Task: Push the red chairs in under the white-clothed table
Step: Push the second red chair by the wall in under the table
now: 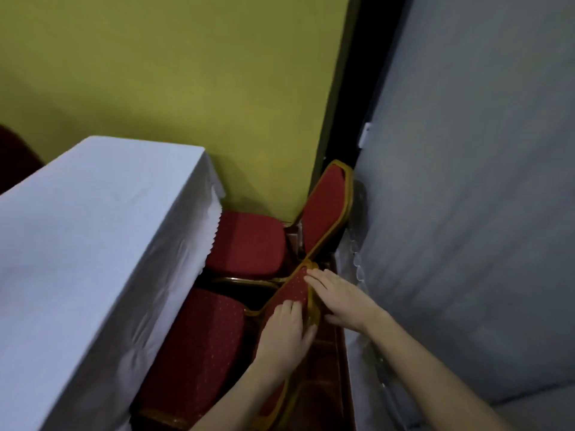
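Pressing two hands, left hand (284,326) and right hand (339,298), on one of two red chairs (292,290).

No text, label, brand, number or sign can be read anywhere in the head view. The white tablecloth (93,231), the red chairs (245,241) with their dotted upholstery, and the yellow-green wall (186,73) are all plain and carry no lettering.

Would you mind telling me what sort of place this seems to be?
Probably a banquet or function hall. A long table draped in white cloth, red padded chairs with gold frames, near and far, and a second clothed table set close across a narrow aisle suggest it.
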